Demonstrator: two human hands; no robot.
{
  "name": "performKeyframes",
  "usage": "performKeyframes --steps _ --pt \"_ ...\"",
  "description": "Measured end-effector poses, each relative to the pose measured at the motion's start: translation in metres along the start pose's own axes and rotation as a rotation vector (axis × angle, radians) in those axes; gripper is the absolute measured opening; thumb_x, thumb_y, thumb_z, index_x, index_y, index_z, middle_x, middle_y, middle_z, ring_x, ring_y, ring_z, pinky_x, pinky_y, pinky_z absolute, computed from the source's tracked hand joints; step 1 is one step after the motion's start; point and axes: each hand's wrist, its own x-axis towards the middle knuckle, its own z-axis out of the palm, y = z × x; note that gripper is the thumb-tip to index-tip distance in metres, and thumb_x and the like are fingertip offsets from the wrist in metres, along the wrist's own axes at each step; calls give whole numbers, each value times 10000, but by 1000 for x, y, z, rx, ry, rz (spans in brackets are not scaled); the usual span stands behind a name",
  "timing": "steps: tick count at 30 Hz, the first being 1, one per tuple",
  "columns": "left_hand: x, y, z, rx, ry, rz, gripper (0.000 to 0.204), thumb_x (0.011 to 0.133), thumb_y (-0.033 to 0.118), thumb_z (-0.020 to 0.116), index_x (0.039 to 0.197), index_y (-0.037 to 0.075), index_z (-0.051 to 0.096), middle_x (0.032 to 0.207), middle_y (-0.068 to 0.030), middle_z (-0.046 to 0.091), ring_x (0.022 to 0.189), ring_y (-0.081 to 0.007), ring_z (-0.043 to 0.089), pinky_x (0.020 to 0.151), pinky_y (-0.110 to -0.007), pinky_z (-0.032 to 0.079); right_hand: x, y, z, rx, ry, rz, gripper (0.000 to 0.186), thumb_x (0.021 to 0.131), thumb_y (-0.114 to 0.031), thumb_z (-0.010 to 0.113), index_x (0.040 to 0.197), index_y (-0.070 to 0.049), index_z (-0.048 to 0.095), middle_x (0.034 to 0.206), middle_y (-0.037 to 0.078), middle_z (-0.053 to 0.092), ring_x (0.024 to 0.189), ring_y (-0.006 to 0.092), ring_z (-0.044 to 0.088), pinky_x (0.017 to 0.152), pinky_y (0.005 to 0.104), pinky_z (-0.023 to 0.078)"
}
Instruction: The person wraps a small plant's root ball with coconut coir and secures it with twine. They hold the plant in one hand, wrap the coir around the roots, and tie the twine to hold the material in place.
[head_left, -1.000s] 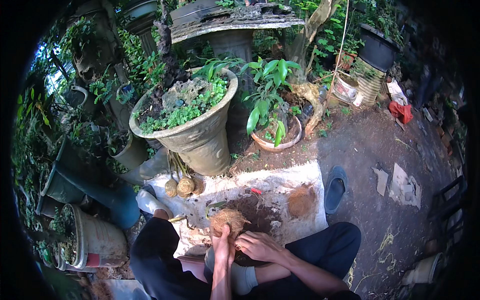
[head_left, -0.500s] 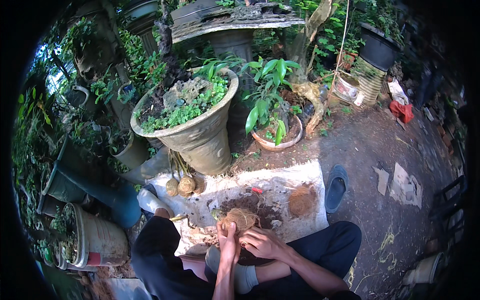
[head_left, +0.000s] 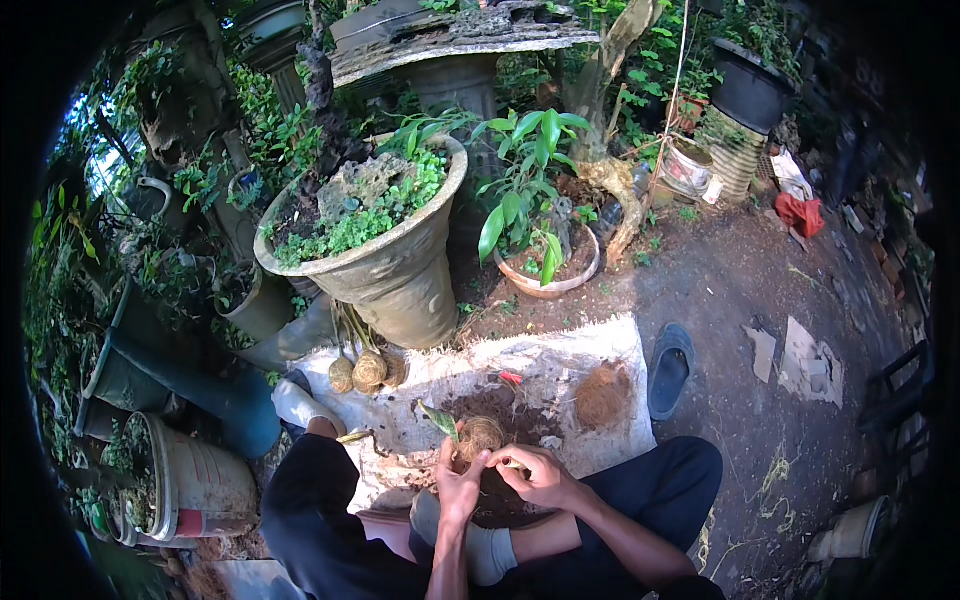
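Over the sack, my left hand (head_left: 459, 487) is closed around a ball of brown coconut fibre (head_left: 480, 437), its thumb near the lower side. A green leaf (head_left: 440, 420) sticks out at the ball's upper left. Just right of it, my right hand (head_left: 540, 478) is closed, its fingertips pinching a small tube-like thing (head_left: 514, 464) that they mostly cover. The two hands nearly touch below the ball. Dark soil (head_left: 525, 420) lies spread behind them, and a flat pad of loose brown fibre (head_left: 603, 394) rests at the sack's right side.
A white sack (head_left: 625, 345) covers the ground ahead. Several wrapped plant balls (head_left: 369, 370) stand at its far left, beside a large stone pot (head_left: 405, 300). A small red object (head_left: 511, 378) lies near the soil. A dark sandal (head_left: 671, 371) is on the right, a white bucket (head_left: 205, 480) on the left.
The fibre ball has turned in my left hand, and its green leaf now stands up clearly. My right hand has shifted slightly up and right, its fingers lifted off the ball.
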Motion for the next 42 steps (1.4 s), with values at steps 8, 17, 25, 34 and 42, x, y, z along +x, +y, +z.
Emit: performKeyframes --steps 8,17,25,34,42 --pt "-8 13 13 146 -255 -3 573 845 -57 653 1367 -22 420 1259 -87 538 1116 -142 549 962 -276 446 2 -1 -37 91 171 87 129 935 -73 573 1043 -4 592 926 47 615 874 99 574 790 255 466" --pt "-17 22 24 84 -436 -183 594 858 -10 671 1388 13 404 1215 -49 573 1089 -110 547 956 -268 446 3 7 -56 67 190 122 156 923 -122 619 1033 -15 590 944 73 630 887 121 594 792 271 474" --pt "-26 25 25 -130 -602 -185 635 870 24 669 1427 29 364 1310 -75 516 1176 -130 501 1010 -300 412 10 30 -57 211 146 276 193 941 -185 604 1005 -3 609 928 48 633 873 96 565 802 264 455" --pt "-33 27 20 -489 -544 -293 688 864 120 703 1437 20 336 1312 -84 525 1180 -174 529 1002 -333 439 11 55 -34 294 79 296 237 954 -225 562 977 2 626 878 49 642 847 94 568 785 259 453" --pt "-18 20 16 -667 -168 -184 643 908 442 601 1369 54 379 1342 -134 488 1235 -270 503 1032 -451 445 6 51 5 -1 234 191 195 848 -95 616 1020 -9 578 865 184 661 813 294 667 706 368 507"
